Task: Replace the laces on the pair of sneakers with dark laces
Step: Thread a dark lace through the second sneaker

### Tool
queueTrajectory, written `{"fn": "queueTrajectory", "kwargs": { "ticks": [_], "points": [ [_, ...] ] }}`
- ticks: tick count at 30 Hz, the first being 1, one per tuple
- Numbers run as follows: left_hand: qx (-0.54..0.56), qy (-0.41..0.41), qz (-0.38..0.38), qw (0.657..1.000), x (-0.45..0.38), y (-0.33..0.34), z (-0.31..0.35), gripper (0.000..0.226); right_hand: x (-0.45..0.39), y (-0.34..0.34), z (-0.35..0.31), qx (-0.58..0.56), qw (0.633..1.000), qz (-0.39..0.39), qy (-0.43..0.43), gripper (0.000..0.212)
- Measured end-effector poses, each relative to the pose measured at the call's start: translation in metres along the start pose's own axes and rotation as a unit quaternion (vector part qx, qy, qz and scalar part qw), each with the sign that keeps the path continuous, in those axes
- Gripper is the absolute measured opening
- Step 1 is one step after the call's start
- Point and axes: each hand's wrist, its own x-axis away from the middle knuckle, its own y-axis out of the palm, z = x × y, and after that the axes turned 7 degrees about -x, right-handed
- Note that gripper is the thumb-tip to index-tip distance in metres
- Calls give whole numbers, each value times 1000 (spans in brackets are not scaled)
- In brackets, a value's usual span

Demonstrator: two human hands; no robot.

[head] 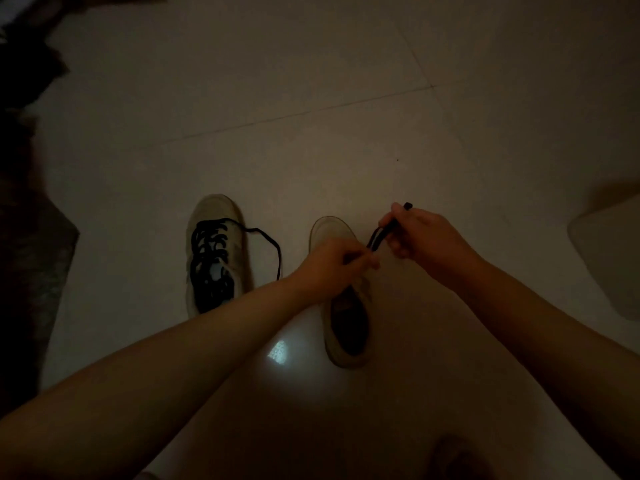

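The person is leaning over a pale tiled floor (311, 98) in dim light, both bare arms reaching forward. The left hand (332, 268) is hovering over the front half of a light-coloured sneaker (346, 344), its fingers curled together and pinching one part of a dark lace (379, 235). Just beside it and a little farther out, the right hand (422, 237) is gripping the same lace, with the lace's stiff tip poking out past the fingers on the far side. The short stretch of lace between the two hands is running slack and doubled. Whether it is already passing through an eyelet under the left hand I cannot tell; the hand is covering that part of the shoe. The heel opening of this sneaker is lying nearer the person than the left hand, dark inside.

Well to the left of the left hand, the other sneaker (216, 251) is standing on the floor with a dark lace (266, 240) already criss-crossed up its front; one loose end is looping out toward the left forearm. A dark rumpled mass (31, 237) is lying far to the left, and a pale rounded object (613, 258) is sitting to the right of the right hand, too dim to name.
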Motion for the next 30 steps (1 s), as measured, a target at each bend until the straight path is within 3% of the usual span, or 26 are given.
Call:
{"fn": "queueTrajectory", "kwargs": {
  "ticks": [4, 6, 9, 12, 15, 20, 26, 30],
  "points": [
    [-10, -20, 91, 996, -3, -1, -4, 18, 3, 0, 6, -13, 999, -28, 43, 31],
    [-6, -4, 60, 998, -2, -2, -3, 22, 3, 1, 5, -32, 997, -39, 51, 32],
    [11, 18, 9, 1000, 2, 0, 0, 5, 2, 3, 5, -68, 995, -28, 60, 31],
    [35, 10, 8, 999, 2, 2, 0, 11, 1, 3, 5, -98, 992, -34, 69, 30],
    [-8, -3, 29, 1000, 0, 2, -3, 16, 2, 1, 5, -151, 983, -58, 85, 22],
    [-176, -4, 36, 984, 4, -1, 2, 26, 5, -3, 15, 96, 988, -110, 41, 16],
    [-223, -74, 130, 963, 4, 0, -11, 23, -7, -7, 25, 43, 998, 25, 23, 17],
    [-280, -107, 100, 949, 1, 7, -18, 21, -12, 2, 35, 35, 999, 28, 30, 16]
  ]
}}
